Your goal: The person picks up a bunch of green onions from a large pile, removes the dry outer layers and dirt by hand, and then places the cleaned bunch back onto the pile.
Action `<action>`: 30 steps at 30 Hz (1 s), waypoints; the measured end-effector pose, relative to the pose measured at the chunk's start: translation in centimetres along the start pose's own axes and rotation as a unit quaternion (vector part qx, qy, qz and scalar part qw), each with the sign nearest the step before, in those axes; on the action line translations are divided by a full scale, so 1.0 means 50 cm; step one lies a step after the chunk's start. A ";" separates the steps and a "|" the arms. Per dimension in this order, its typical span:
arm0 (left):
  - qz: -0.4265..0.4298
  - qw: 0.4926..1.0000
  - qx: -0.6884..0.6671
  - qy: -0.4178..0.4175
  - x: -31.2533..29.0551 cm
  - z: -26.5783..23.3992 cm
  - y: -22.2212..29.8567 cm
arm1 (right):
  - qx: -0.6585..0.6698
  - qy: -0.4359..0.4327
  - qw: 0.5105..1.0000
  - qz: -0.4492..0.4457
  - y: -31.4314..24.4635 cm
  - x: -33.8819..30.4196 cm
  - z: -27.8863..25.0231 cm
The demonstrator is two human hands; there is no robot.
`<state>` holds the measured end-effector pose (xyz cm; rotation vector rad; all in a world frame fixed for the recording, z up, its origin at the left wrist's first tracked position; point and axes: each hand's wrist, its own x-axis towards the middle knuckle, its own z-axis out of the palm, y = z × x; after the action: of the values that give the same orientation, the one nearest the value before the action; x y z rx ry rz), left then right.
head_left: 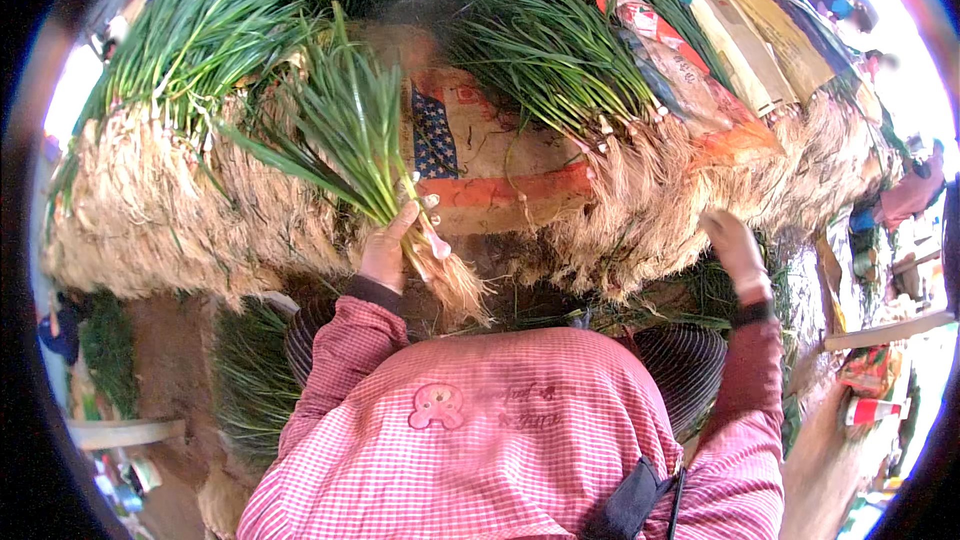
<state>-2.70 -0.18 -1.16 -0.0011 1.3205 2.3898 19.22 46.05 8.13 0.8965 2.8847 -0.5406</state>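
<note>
The left hand (385, 257) grips a green onion bunch (358, 135) near the left edge of the printed sack (520, 155); the blurred right hand (737, 252)'s finger spread I cannot tell. Left pile (205, 35) and right pile (560, 55) look gathered; the held bunch seemingly isn't laid down yet.

In front of you lies a tan sack (535, 145) with an orange band and a dark-blue panel of white stars. To its right you have a red-edged printed sack (690, 90), then a pale sack (725, 30). Farther right are a pale bar (890, 330), a red-and-white container (873, 412) and a person in dark pink (912, 192). Another bar (125, 434) is at your lower left, above brown floor (165, 355).
</note>
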 end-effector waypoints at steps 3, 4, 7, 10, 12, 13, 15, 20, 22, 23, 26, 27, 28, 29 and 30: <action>-0.018 0.998 0.001 -0.052 0.025 0.023 -0.013 | -0.138 0.176 0.920 -0.321 -0.122 0.143 0.112; -0.046 0.998 -0.006 -0.038 0.023 0.027 -0.016 | -0.250 0.165 0.896 -0.329 -0.191 0.180 0.120; -0.099 0.993 0.009 -0.069 0.002 0.035 -0.002 | -0.428 0.171 0.869 -0.178 -0.395 0.211 0.158; -0.168 0.979 0.043 -0.107 -0.009 0.048 0.022 | -0.436 0.124 0.869 -0.197 -0.387 0.311 0.208; -0.137 0.988 0.049 -0.047 -0.029 0.036 0.012 | -0.251 0.063 0.940 -0.221 -0.460 0.231 0.198; -0.151 0.985 0.027 -0.076 -0.027 0.028 0.007 | -0.156 0.031 0.962 -0.222 -0.485 0.179 0.199; -0.181 0.974 -0.019 -0.134 -0.011 0.006 -0.013 | -0.034 0.032 0.961 -0.274 -0.505 0.073 0.236; -0.155 0.984 0.017 -0.090 -0.021 0.047 -0.021 | 0.073 0.077 0.886 -0.452 -0.513 -0.024 0.347; -0.142 0.978 0.061 -0.144 -0.010 0.017 -0.039 | -0.175 0.117 0.841 -0.498 -0.492 0.011 0.353; -0.127 0.980 0.042 -0.150 -0.008 0.005 -0.054 | -0.234 0.167 0.824 -0.489 -0.475 0.046 0.352; -0.150 0.980 0.042 -0.128 -0.032 0.016 -0.028 | -0.113 0.034 0.964 -0.237 -0.502 0.142 0.279; -0.170 0.974 0.076 -0.132 -0.043 0.016 -0.009 | -0.111 0.070 0.963 -0.236 -0.500 0.184 0.281; -0.141 0.975 0.098 -0.140 -0.050 0.010 -0.008 | -0.096 0.066 0.968 -0.223 -0.515 0.216 0.289; -0.113 0.974 0.121 -0.153 -0.053 0.006 -0.007 | -0.083 0.066 0.973 -0.206 -0.519 0.257 0.311; -0.083 0.970 0.147 -0.173 -0.047 0.004 -0.003 | -0.067 0.071 0.978 -0.185 -0.515 0.310 0.337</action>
<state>-0.44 -0.75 -0.72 0.3586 1.4247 1.9280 -8.61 28.67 -2.34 0.3946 3.1909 -0.3093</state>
